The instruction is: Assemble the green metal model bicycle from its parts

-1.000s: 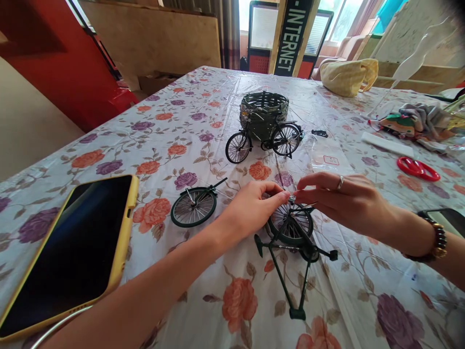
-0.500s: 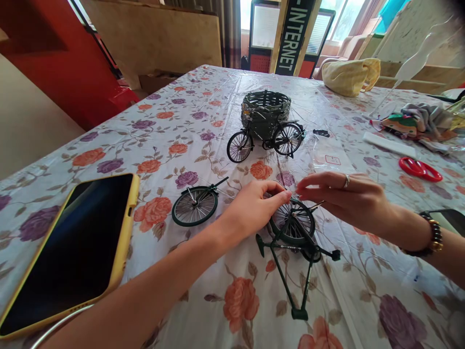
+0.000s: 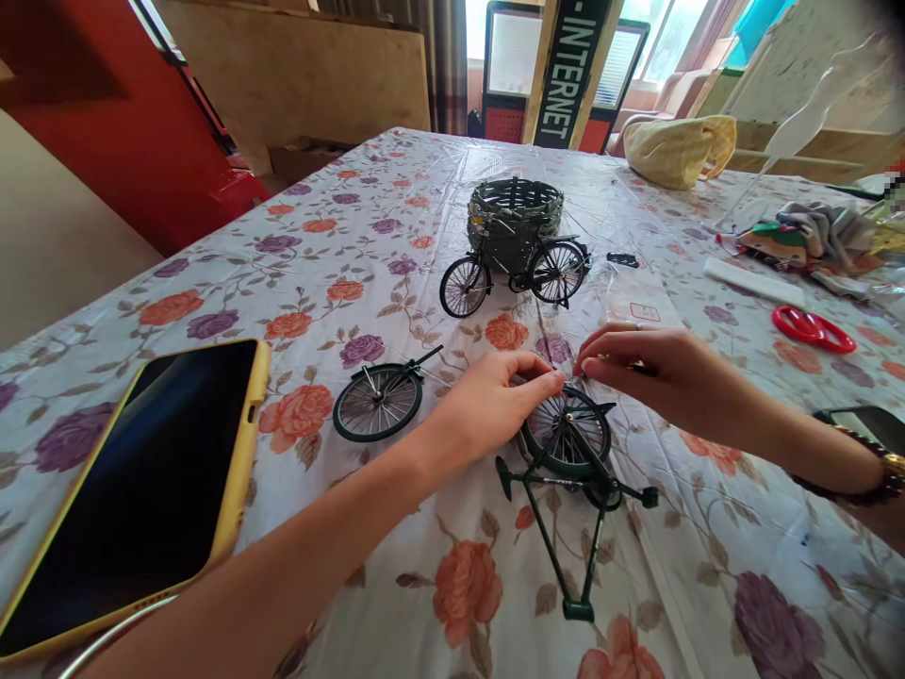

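Right hand [image 3: 661,377] withdrew, curled; left hand [image 3: 499,401] pinched over model bicycle wheel [image 3: 566,429].

The cloth [image 3: 671,566] is white, patterned with orange and purple roses and green leaves. The bicycle frame [image 3: 551,556] and wheel [image 3: 377,404] are dark green, the wheel with silver spokes; the woven basket [image 3: 516,226] is a similar green. The phone case [image 3: 247,443] is yellow, the scissors [image 3: 776,322] red, the bag [image 3: 675,151] pale yellow.
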The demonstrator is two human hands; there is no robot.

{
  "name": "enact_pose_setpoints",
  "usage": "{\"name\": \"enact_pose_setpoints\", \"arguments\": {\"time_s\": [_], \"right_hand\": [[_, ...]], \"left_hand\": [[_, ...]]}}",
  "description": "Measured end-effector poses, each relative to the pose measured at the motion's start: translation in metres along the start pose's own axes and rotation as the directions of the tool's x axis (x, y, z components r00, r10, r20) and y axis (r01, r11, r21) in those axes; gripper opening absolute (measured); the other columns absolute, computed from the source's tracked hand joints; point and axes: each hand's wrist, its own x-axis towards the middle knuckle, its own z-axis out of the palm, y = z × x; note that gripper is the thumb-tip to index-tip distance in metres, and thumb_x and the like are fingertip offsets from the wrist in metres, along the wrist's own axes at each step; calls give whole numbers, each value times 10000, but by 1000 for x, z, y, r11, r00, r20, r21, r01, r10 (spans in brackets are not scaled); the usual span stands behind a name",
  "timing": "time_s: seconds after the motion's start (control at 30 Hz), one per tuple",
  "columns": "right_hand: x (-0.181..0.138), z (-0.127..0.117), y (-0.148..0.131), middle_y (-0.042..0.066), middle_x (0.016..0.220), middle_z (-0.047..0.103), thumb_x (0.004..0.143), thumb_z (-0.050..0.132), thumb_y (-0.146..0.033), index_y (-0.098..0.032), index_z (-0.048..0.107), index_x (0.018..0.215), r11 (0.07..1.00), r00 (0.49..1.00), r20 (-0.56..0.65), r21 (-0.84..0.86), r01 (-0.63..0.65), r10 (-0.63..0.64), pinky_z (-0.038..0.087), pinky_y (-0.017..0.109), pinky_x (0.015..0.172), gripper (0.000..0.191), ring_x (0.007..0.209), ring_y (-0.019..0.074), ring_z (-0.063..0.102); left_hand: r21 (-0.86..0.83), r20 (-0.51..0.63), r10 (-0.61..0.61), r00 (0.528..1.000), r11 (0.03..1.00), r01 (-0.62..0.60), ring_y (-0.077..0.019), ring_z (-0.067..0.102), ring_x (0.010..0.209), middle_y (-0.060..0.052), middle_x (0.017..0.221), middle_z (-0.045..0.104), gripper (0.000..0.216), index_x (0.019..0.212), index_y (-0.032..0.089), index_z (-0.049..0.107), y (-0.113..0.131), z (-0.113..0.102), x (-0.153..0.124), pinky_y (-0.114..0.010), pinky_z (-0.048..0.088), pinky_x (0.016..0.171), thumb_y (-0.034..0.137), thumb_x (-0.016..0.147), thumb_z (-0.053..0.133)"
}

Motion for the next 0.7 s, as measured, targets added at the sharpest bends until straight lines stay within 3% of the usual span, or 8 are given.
{"name": "enact_pose_setpoints", "arguments": {"time_s": [0.1,0.2,0.37,0.5,0.6,0.7], "right_hand": [[-2,-3,0,-7,665,560,816,473,-384,-192,618,879,981,972,163,74,-181,167,319,204,433,249,516,69,432],[-5,-7,-3,-1,727,574,799,486,-413,-196,631,847,945,940,256,174,-276,227,314,189,417,265,536,63,443],[-12,-8,-10,19,818,611,731,566,-439,-233,622,966,897,912,280,242,-370,301,401,196,502,318,659,100,539],[-21,-4,-8,39,911,611,711,596,-415,-231,592,1031,887,927,230,292,-357,297,422,207,533,369,687,106,549],[-26,-1,-8,26,926,593,735,569,-418,-239,568,1069,879,923,176,288,-380,342,340,176,428,379,521,41,445],[-29,0,-11,-6,781,580,770,516,-434,-238,552,1089,849,908,188,323,-418,375,208,174,349,376,412,14,291]], "left_hand": [[-15,-8,-18,1000,1000,18,-75,440,494,20,607,544,275,788,175,608,4,-1,-2,-166,318,425,424,747,498],[-16,-26,-65,998,998,65,-49,320,356,61,474,459,235,784,188,598,11,-1,-6,-170,229,343,401,751,505],[-19,-59,-87,994,996,86,-40,236,288,91,370,332,195,756,201,587,16,0,-10,-179,190,318,373,766,494],[-69,-55,-88,995,994,84,-40,297,330,76,441,402,208,765,200,586,13,1,-9,-174,213,340,385,767,491],[-155,-27,-115,993,982,110,-57,427,433,39,578,516,223,786,188,579,10,2,-8,-165,285,385,395,757,503],[-275,17,-145,989,951,144,-77,499,532,13,673,558,212,804,179,556,9,4,-7,-172,370,463,381,759,511]]}}
